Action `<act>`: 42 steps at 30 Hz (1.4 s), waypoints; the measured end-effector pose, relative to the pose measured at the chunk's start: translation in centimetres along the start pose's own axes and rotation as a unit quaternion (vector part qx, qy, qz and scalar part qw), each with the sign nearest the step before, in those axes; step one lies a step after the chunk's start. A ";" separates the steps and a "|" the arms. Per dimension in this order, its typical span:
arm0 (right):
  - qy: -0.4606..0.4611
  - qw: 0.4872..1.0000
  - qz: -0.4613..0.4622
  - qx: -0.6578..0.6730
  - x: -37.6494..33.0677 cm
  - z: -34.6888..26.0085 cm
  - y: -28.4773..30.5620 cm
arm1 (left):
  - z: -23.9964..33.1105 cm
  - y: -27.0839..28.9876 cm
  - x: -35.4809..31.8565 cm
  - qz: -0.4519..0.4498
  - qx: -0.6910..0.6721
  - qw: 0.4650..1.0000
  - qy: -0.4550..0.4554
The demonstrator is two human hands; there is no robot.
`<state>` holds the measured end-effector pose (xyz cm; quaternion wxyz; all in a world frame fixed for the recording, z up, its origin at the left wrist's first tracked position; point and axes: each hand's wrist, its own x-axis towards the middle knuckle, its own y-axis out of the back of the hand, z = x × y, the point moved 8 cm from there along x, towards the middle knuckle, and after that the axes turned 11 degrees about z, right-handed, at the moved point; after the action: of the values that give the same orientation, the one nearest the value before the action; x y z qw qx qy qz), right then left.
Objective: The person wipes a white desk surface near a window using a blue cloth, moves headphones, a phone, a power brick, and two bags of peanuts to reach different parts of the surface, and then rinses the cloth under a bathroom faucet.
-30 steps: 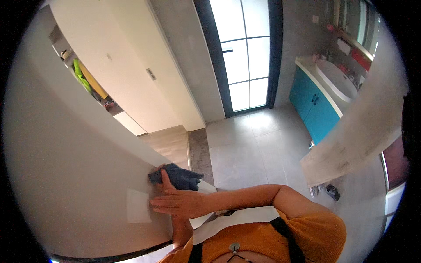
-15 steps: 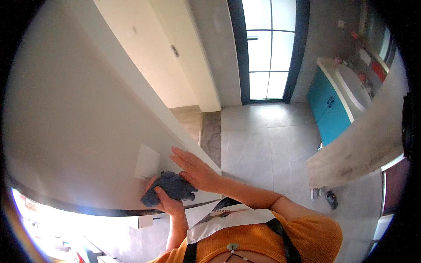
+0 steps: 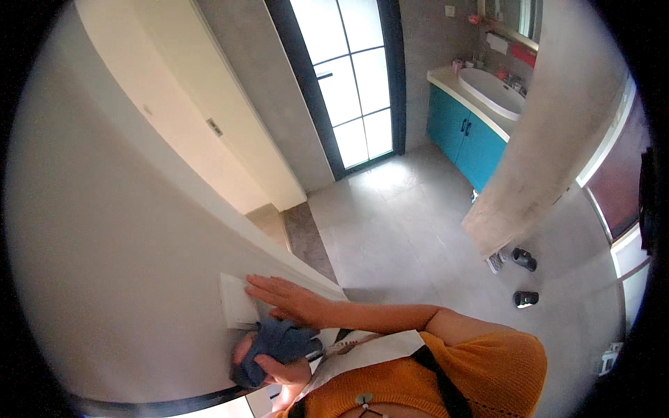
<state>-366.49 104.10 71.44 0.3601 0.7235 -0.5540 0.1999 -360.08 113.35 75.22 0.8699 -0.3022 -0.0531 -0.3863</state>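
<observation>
In my left hand (image 3: 287, 370) is a bunched dark blue-grey cloth (image 3: 280, 343), with the thumb across it and the fingers partly covered. It sits close to the pale wall (image 3: 139, 279), just below a white square switch plate (image 3: 235, 301). My right hand (image 3: 296, 301) lies above the cloth with its fingers stretched out toward the plate's right edge. Those fingertips overlap the plate; whether they touch it I cannot tell. The lower side of the right hand meets or overlaps the cloth's top.
A dark-framed glass door (image 3: 348, 76) stands ahead beyond the grey tiled floor (image 3: 390, 237). At the right are a teal vanity cabinet (image 3: 460, 136) with a white basin (image 3: 491, 93), a projecting wall (image 3: 536, 153) and black slippers (image 3: 524, 260). A pale sliding door (image 3: 188, 104) is ahead left.
My view has swung, so the door and vanity sit further left. Both hands appear lower in the picture, the cloth still in my left hand; the cloth is now below the plate.
</observation>
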 end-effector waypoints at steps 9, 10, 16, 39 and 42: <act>0.048 0.999 -0.005 0.020 0.5 -1.1 1.5 | -0.6 -0.4 -0.7 -0.124 -0.091 0.982 0.107; 0.056 0.998 -0.012 0.021 0.3 -1.3 1.3 | -0.4 0.2 -0.6 -0.116 -0.093 0.987 0.065; 0.014 0.993 0.007 0.115 -1.2 -1.3 -0.4 | -0.6 3.2 -0.3 -0.111 0.010 0.990 -0.091; -0.247 0.948 -0.031 0.198 -3.2 13.8 15.6 | -12.1 -11.4 1.0 -0.005 0.003 1.000 -0.024; -0.228 0.959 -0.012 0.167 -2.0 16.8 22.3 | -15.6 -18.3 0.3 -0.027 -0.033 0.999 -0.031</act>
<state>-390.04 90.10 65.68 0.1006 0.8065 -0.5712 0.1151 -374.99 94.82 71.49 0.8467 -0.3409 -0.0758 -0.4015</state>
